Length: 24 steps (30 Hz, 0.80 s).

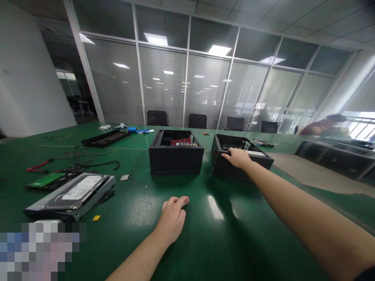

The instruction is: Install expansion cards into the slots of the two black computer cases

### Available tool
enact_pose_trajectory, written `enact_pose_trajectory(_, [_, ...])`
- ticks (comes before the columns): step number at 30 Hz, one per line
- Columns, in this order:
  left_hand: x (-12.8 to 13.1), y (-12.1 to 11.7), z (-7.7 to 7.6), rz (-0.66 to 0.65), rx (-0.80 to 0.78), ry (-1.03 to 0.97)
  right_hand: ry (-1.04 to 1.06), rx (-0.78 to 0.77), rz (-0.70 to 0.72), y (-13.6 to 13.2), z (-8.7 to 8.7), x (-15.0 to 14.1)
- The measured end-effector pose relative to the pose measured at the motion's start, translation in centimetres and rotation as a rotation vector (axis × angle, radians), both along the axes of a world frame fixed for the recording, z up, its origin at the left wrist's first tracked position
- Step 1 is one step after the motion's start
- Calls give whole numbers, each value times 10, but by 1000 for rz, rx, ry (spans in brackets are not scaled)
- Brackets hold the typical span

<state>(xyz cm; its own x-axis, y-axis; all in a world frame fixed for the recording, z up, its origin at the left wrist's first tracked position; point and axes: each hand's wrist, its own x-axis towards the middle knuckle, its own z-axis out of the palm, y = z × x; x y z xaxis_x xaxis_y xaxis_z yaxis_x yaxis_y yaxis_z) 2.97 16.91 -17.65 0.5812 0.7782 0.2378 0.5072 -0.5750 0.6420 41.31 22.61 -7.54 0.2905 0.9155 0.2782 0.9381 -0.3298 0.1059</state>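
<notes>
My right hand [238,157] reaches out to a black computer case [234,168] with an open top. Its fingers hook over the near top edge, and the thumb rests on the outside. Part of that rim lies hidden under the hand. My left hand [172,217] is just above or on the green table, its fingers loosely bent and the thumb apart from them, with nothing visible in it. Beyond it stands a second black computer case [176,160], also open on top, showing a red circuit board [181,141] inside.
On the left are a hard drive [84,189] in a metal bracket, a green circuit board [47,180], cables [99,164] and a yellow piece [96,218]. A black panel [107,138] lies behind. Cardboard [316,173] and another case [331,158] are right, near a person [318,128].
</notes>
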Motion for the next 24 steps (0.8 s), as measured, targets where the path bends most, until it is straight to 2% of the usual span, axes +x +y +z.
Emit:
enact_pose_trajectory(2, [1, -1, 1, 16, 25, 56, 32, -55, -18, 3, 5, -2])
enact_pose_trajectory(5, [2, -4, 2, 25, 50, 93, 35, -97, 32, 1, 11, -1])
enact_pose_trajectory(14, [1, 0, -4, 28, 85, 29, -28, -145, 161, -28, 26, -8])
enact_pose_trajectory(19, [1, 1, -3, 2, 108, -23, -34, -187, 210, -72, 33, -31])
enact_pose_trajectory(24, [1, 5, -6, 1, 93, -76, -47, -213, 270, -142, 43, -79])
